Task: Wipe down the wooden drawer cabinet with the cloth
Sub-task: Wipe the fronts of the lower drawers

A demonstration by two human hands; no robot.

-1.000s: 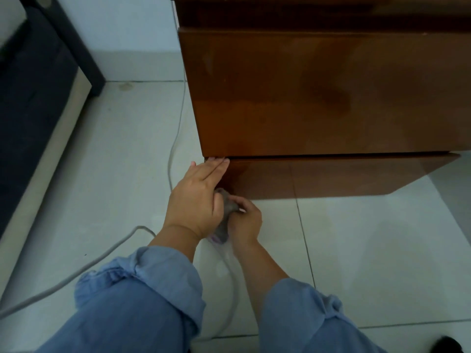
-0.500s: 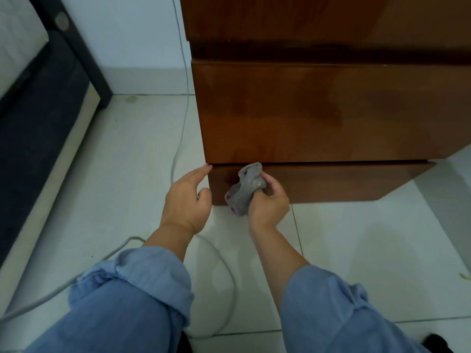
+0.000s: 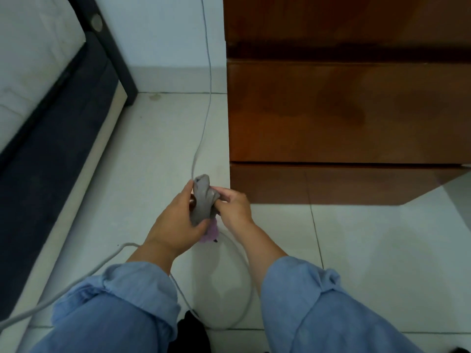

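Seen from the head camera, both hands hold a bunched grey cloth [image 3: 203,200] with a purple patch, above pale glossy floor tiles [image 3: 382,250]. The left hand [image 3: 175,225] and the right hand [image 3: 233,203] curl their fingers around it. The polished brown wooden drawer cabinet [image 3: 344,110] stands just right. A grey cable [image 3: 204,110] trails nearby, beside a dark bed frame [image 3: 51,149]. Half a second earlier only the right hand held the cloth, against the cabinet's base.

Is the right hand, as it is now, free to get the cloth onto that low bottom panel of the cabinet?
Probably yes: the right hand grips the cloth beside the bottom panel, nothing between; the left hand grips it too.
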